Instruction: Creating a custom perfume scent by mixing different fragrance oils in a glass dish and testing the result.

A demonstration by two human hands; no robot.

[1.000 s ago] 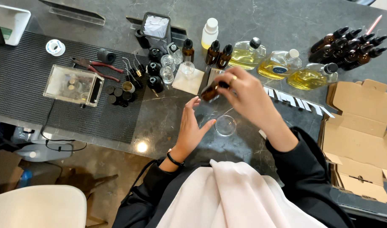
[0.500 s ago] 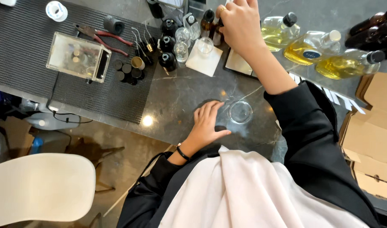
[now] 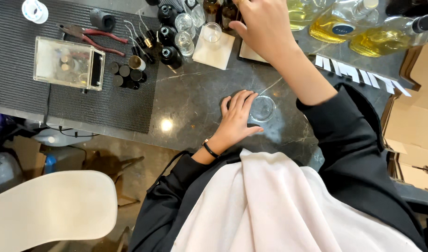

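My left hand (image 3: 236,117) lies flat on the dark marble counter (image 3: 190,102), its fingertips against a small clear glass dish (image 3: 263,108). My right hand (image 3: 266,27) reaches to the back of the counter, beside a pair of brown glass bottles (image 3: 219,8). Its fingers curl downward and hide whatever is under them. A clear glass cup (image 3: 212,32) stands on a white pad (image 3: 214,49) just left of that hand. Black sleeves and a pale pink cloth (image 3: 288,205) fill the bottom of the view.
A black ribbed mat (image 3: 17,70) at left carries a clear plastic box (image 3: 67,63), red-handled pliers (image 3: 90,37), black caps and small dark bottles (image 3: 169,53). Bottles of yellow liquid (image 3: 337,25), white paper strips (image 3: 354,72) and an open cardboard box (image 3: 414,121) lie right. White chair (image 3: 50,205) below.
My right hand, which held a small brown bottle over the glass dish, has gone to the back row of bottles. My left hand has settled flat beside the dish.
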